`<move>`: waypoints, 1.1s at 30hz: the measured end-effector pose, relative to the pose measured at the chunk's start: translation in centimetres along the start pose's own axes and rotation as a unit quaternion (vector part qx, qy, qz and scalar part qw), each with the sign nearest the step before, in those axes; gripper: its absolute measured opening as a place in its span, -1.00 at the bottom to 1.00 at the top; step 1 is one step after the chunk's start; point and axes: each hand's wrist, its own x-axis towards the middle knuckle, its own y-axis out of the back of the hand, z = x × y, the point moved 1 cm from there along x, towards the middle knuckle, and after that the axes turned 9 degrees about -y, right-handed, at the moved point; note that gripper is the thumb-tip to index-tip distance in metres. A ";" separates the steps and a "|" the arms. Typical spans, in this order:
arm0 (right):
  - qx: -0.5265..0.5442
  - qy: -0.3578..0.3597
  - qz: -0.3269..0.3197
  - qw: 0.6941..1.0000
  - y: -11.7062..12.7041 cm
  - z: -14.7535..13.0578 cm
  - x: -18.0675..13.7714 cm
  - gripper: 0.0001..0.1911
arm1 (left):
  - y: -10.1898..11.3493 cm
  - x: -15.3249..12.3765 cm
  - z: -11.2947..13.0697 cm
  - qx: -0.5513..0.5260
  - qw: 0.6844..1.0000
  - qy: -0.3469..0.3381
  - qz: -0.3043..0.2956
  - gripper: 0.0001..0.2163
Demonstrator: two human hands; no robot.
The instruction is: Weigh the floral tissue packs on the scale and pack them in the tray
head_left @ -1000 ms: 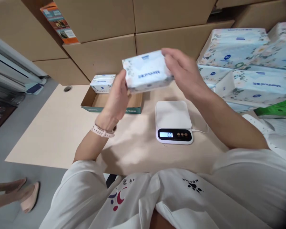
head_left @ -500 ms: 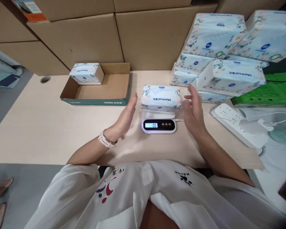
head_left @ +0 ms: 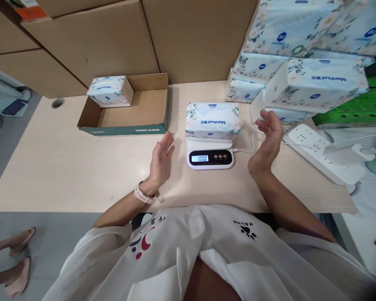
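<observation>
A pack of tissues (head_left: 212, 121) with a floral print rests on the white digital scale (head_left: 210, 163), whose lit display appears to read 100.0. My left hand (head_left: 161, 161) is open above the table, left of the scale, fingers stretched and holding nothing. On the other side, my right hand (head_left: 267, 142) is open too, apart from the pack, its fingers loosely curved near the scale's white cable. Another tissue pack (head_left: 108, 93) lies in the left end of the shallow cardboard box (head_left: 128, 130).
Stacked tissue packs (head_left: 301, 83) stand at the back right, beside green packages (head_left: 351, 106). A white power strip (head_left: 322, 154) with plugs lies at the right. Large cartons (head_left: 94, 42) line the back. Another person's feet (head_left: 19, 276) show at lower left.
Both hands have drawn away from the pack on the scale, to either side. The display has gone from 0.0 to about 100.0. The view has shifted slightly.
</observation>
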 end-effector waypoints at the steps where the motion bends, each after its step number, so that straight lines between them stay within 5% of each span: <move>1: -0.002 -0.004 0.001 1.000 0.0 0.0 0.0 -0.21 | 0.0 0.0 -0.1 -0.008 1.000 0.012 0.000 -0.33; 12: 0.074 0.013 0.028 0.997 -0.8 0.5 -0.5 -0.27 | 0.6 0.7 -0.7 -0.043 0.998 0.034 0.042 -0.36; 16: 0.144 0.084 0.052 0.985 -1.1 0.1 -1.1 -0.32 | 1.3 1.7 -0.2 -0.032 0.999 0.003 0.023 -0.37; 20: 0.083 0.028 0.060 0.994 -1.2 -0.2 -1.5 -0.25 | 2.0 2.6 0.5 -0.050 0.998 0.044 -0.020 -0.41; 28: 0.017 0.011 0.247 0.969 -1.8 3.3 -1.1 -0.07 | 1.9 2.2 0.9 -0.097 0.991 0.093 -0.001 -0.44; 33: -0.013 0.061 0.295 0.954 -1.9 3.3 -1.7 -0.22 | 1.7 1.5 0.5 -0.130 0.985 0.112 0.027 -0.46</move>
